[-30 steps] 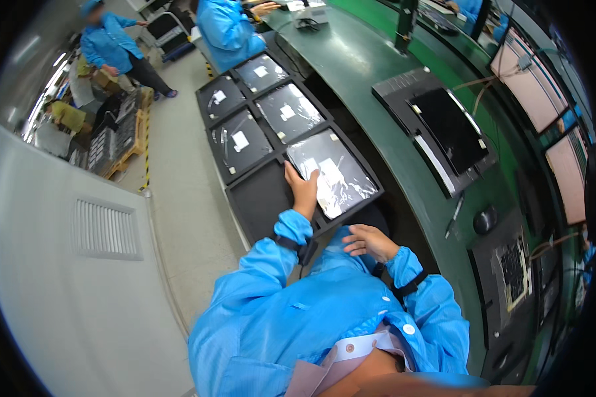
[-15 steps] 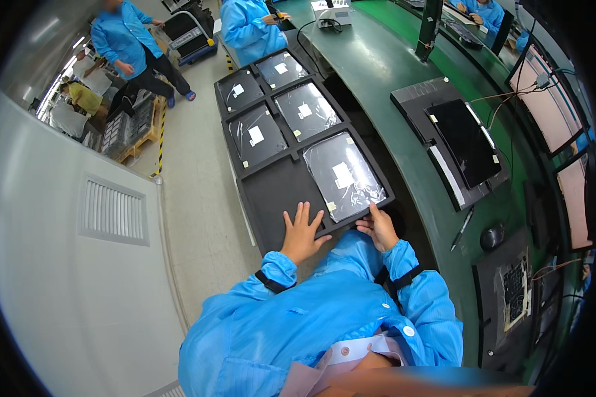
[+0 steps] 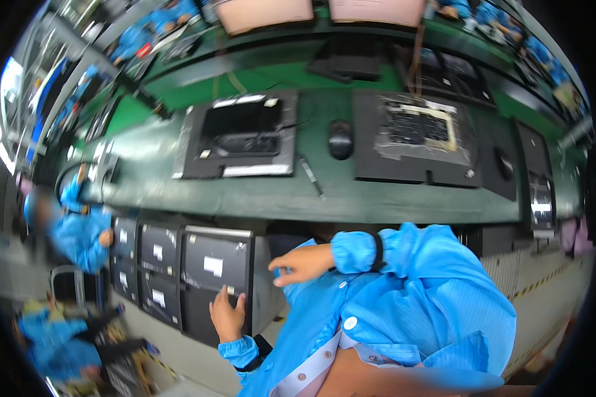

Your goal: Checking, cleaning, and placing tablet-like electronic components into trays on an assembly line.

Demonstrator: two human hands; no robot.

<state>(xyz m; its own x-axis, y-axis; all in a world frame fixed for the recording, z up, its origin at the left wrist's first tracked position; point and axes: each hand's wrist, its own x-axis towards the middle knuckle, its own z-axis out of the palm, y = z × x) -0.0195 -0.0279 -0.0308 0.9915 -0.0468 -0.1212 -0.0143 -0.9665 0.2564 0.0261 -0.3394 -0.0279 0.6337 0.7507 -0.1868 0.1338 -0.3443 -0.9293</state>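
Note:
A black foam tray (image 3: 249, 284) lies to my left, its compartments holding flat dark panels in clear film with white labels. The closest panel (image 3: 215, 255) sits in the compartment beside the table. My left hand (image 3: 227, 317) rests on or just above the vacant compartment (image 3: 197, 311), its fingers apart and holding nothing. My right hand (image 3: 304, 264) is in front of my body, off the tray's near edge. Its fingers point left, loosely bent and apart, with nothing visible in them.
On the green table (image 3: 245, 198) are a fixture with a dark screen (image 3: 242, 122), a pen (image 3: 311, 177), a mouse (image 3: 340, 140) and a second fixture with a circuit assembly (image 3: 417, 129). A co-worker in blue (image 3: 79, 235) is beyond the tray. Two monitors (image 3: 377, 12) stand behind.
The view has swung right to face the table. My right hand has come away from the tray's edge and panel corner. My left hand remains at the vacant compartment.

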